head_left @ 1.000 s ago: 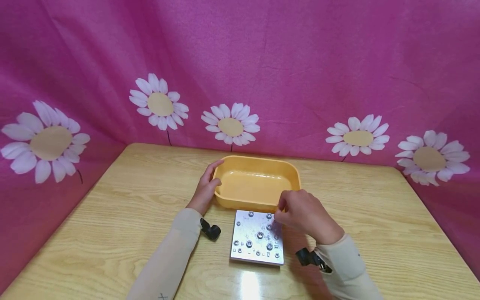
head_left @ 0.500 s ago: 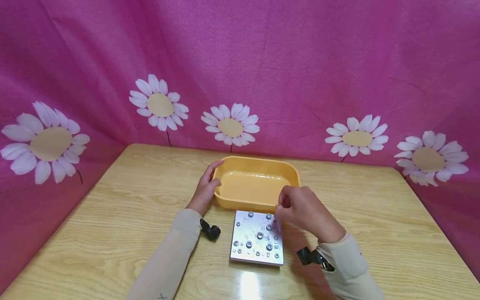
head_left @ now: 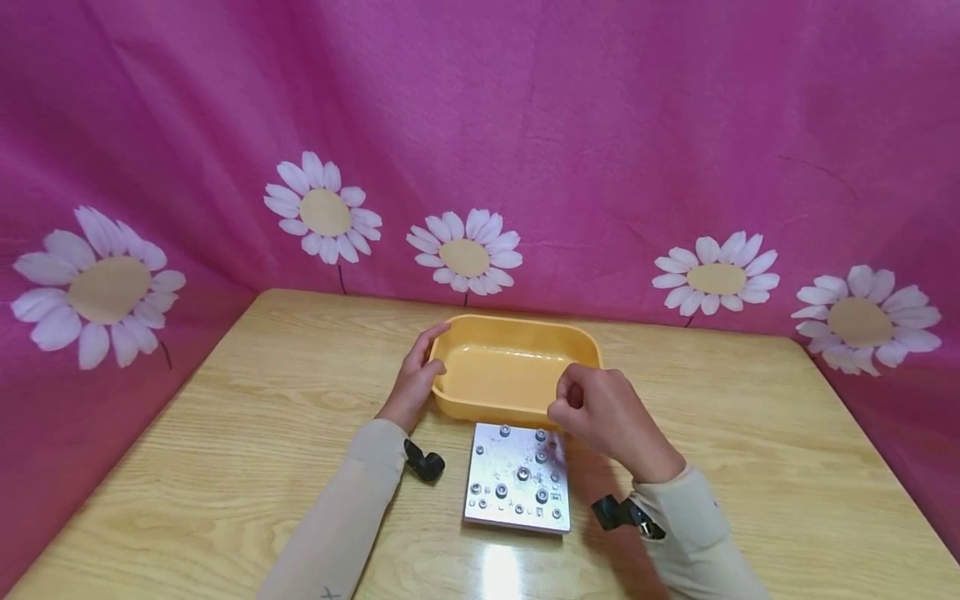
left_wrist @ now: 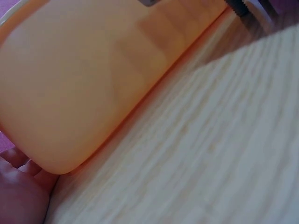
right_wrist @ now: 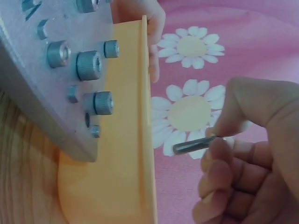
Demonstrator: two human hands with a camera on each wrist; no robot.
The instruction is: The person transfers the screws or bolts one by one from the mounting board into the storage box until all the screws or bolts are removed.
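Observation:
My right hand (head_left: pixel 611 417) pinches a small metal screw (right_wrist: pixel 194 145) between thumb and forefinger; its head end is hidden by the fingertips. That hand is raised over the front right corner of a yellow plastic tray (head_left: pixel 487 412). My left hand (head_left: pixel 414 379) grips the tray's left end, thumb at the rim and fingers along the outside. Nearer to me, just in front of the tray, lies a square metal plate (head_left: pixel 498 458) fitted with several socket-head screws (right_wrist: pixel 89 65) of different sizes. A dark bare hole (right_wrist: pixel 87 120) shows near one edge of the plate.
Everything stands on a light wooden table (head_left: pixel 300 358). A pink cloth (head_left: pixel 570 150) printed with white daisies closes off the back and sides. Black camera mounts (head_left: pixel 424 462) sit on both wrists. The tray's floor (head_left: pixel 502 375) shows no objects in it.
The right hand has risen from the plate's far right corner and moved slightly away toward the tray. The left hand, tray and plate stay as they were; the view shifts slightly.

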